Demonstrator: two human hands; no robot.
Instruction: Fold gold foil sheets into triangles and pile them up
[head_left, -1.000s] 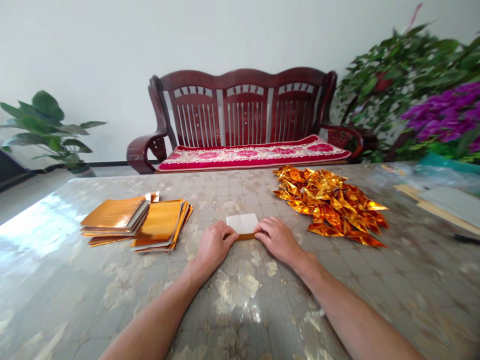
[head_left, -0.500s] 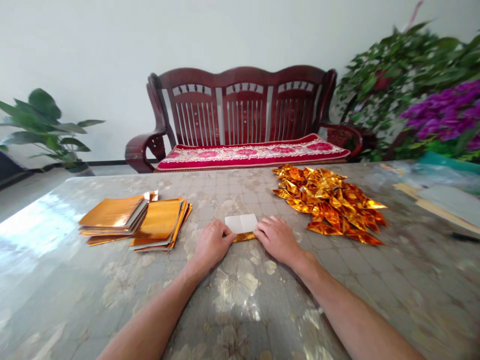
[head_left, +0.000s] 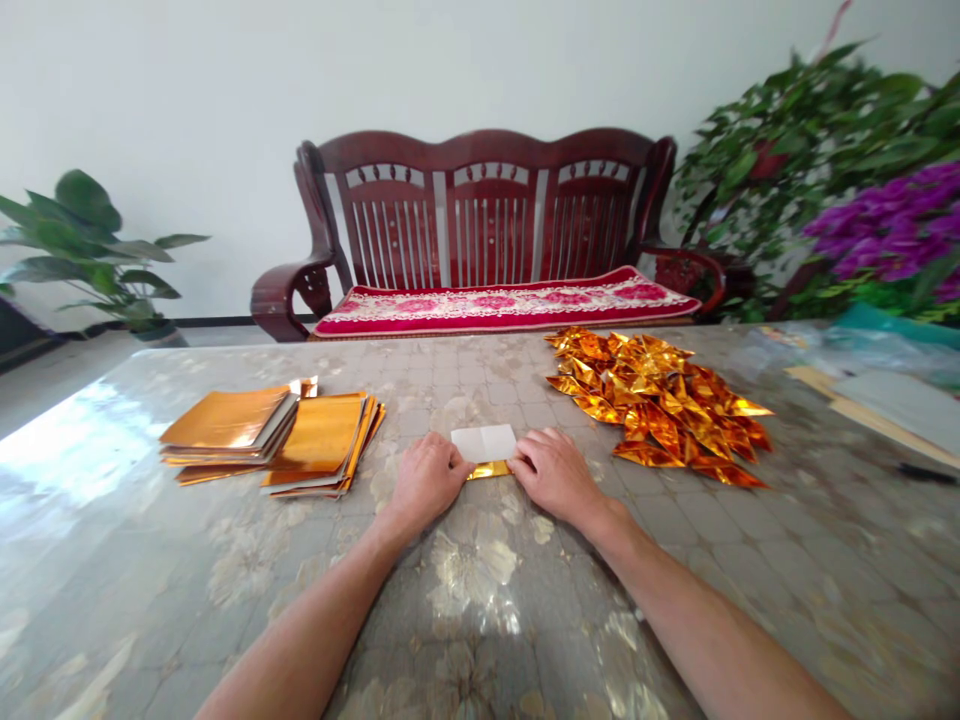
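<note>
A small sheet of gold foil paper [head_left: 485, 445] lies white side up on the table, its near edge folded so a gold strip shows. My left hand [head_left: 426, 483] pinches its left end with curled fingers. My right hand [head_left: 553, 472] presses on its right end, fingers bent down on the fold. Two stacks of flat gold sheets [head_left: 271, 438] lie to the left of my left hand. A heap of folded gold pieces [head_left: 658, 403] lies to the right, beyond my right hand.
The table [head_left: 480, 600] has a glossy floral cover. A dark wooden bench with a red cushion [head_left: 491, 300] stands behind it. Leafy plants stand at the far left [head_left: 82, 245] and right [head_left: 810, 160], with purple flowers. Flat boards and plastic [head_left: 885, 395] lie at the right edge.
The gold strip at the paper's near edge has grown wider between my hands. Both hands stay on the paper's ends, almost unmoved.
</note>
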